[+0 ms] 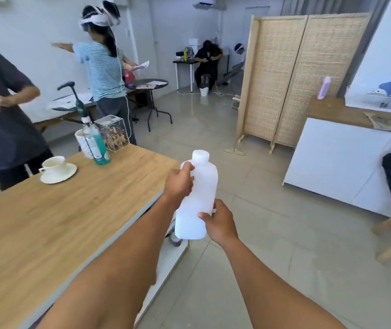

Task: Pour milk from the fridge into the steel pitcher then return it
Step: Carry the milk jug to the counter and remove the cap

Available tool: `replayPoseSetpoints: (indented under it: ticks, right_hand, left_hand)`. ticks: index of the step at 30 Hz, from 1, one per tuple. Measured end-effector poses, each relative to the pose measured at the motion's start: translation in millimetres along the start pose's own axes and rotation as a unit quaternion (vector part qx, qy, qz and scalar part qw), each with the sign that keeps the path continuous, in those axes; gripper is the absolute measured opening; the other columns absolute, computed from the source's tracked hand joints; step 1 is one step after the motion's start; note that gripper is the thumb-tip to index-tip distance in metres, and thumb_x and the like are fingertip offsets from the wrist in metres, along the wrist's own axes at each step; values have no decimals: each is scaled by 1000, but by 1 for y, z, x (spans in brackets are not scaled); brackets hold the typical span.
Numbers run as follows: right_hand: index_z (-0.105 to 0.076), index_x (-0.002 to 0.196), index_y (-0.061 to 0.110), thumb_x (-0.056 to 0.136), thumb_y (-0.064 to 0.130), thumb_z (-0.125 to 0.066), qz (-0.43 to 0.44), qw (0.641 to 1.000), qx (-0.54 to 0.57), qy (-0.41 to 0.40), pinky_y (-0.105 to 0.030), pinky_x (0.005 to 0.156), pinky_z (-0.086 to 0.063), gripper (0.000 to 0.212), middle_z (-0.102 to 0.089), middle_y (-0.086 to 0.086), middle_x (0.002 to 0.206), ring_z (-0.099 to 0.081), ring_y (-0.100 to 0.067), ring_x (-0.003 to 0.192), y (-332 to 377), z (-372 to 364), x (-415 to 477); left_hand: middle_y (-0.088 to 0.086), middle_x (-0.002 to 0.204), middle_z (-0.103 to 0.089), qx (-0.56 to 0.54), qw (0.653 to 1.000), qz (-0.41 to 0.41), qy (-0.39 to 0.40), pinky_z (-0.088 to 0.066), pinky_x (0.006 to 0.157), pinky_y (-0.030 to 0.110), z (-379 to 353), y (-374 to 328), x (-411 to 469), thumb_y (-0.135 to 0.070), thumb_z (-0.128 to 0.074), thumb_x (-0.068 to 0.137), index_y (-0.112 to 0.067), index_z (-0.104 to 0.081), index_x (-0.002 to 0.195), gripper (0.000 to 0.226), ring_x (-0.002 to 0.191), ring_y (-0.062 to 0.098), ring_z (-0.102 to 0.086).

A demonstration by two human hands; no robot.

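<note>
A white plastic milk bottle point(199, 195) with its white cap on is held upright in front of me, above the floor just past the right end of the wooden table point(47, 222). My left hand point(180, 184) grips its upper body near the shoulder. My right hand point(219, 222) grips its lower part from the right. No steel pitcher and no fridge are in view.
On the table stand a white cup on a saucer point(55, 170), a teal pump bottle point(94, 141), a white mug and a clear box point(113, 132). Two people stand at the left. A wicker screen point(301, 79) and a white counter point(346, 160) are on the right; tiled floor lies between.
</note>
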State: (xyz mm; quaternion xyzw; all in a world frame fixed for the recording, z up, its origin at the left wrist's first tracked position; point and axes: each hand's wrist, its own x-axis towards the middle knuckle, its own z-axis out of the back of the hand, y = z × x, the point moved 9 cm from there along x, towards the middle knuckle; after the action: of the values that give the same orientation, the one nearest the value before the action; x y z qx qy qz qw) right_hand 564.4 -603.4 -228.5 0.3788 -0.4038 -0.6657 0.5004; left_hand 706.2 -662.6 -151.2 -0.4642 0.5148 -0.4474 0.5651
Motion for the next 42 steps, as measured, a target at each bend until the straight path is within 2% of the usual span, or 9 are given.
replayPoseSetpoints:
  ticks: [3,8,11,14,17,23,28,36,42]
  right_hand:
    - [-52,109,24,85,23,-69,15,998,6,57,-33,77,-52,29,-61,4,110,-61,-20,99,17,-49,5]
    - [-52,116,25,85,25,-70,36,986,-8,163,-42,91,-51,36,-60,6,112,-58,-21,106,38,-132,4]
    - [-50,121,23,86,26,-69,49,974,-13,223,-36,85,-49,40,-59,6,113,-57,-20,107,46,-174,-1]
    - [-51,117,22,85,24,-70,68,961,-14,267,-34,81,-49,37,-59,5,110,-58,-20,106,55,-208,-6]
    - [-52,120,20,84,24,-71,89,947,-33,308,-35,83,-50,41,-59,3,115,-58,-20,105,66,-243,-15]
    - [-53,120,19,84,24,-72,148,904,-60,397,-29,79,-44,41,-58,4,117,-55,-15,99,90,-312,-57]
    - [-54,117,21,82,26,-74,178,868,-73,458,-34,85,-49,41,-58,4,117,-58,-18,101,98,-362,-96]
    - [-55,119,19,80,22,-72,195,843,-85,494,-36,89,-50,43,-56,4,118,-57,-17,105,95,-417,-135]
    - [-53,128,22,83,21,-71,210,847,-99,478,-36,93,-49,48,-51,7,128,-55,-14,111,103,-447,-147]
  left_hand:
    - [3,61,-45,-6,998,7,-61,-30,52,29,56,5,3,-30,-50,92,-11,-51,76,25,50,18,-36]
    - [5,61,-44,-21,986,32,-163,-30,52,29,140,20,-5,-29,-50,95,-11,-52,75,27,53,19,-36]
    - [5,63,-42,-23,977,48,-206,-29,52,29,181,28,-14,-29,-47,95,-11,-52,77,26,52,18,-35]
    - [5,64,-40,-16,968,54,-244,-29,53,30,214,34,-25,-29,-46,95,-11,-49,76,26,53,17,-33]
    - [6,66,-38,-31,954,55,-293,-28,54,30,250,43,-45,-28,-45,95,-12,-48,79,23,52,17,-32]
    - [8,69,-40,-41,914,55,-399,-30,54,30,319,54,-96,-29,-45,96,-13,-52,81,23,54,16,-34]
    - [8,67,-38,-57,884,56,-461,-29,52,29,366,65,-139,-26,-45,95,-10,-47,78,24,51,16,-33]
    - [9,70,-39,-87,860,65,-499,-28,53,29,412,91,-175,-23,-46,95,-10,-48,82,19,52,16,-34]
    - [9,73,-36,-112,859,51,-497,-29,54,29,448,106,-182,-22,-44,96,-9,-47,82,20,53,15,-35]
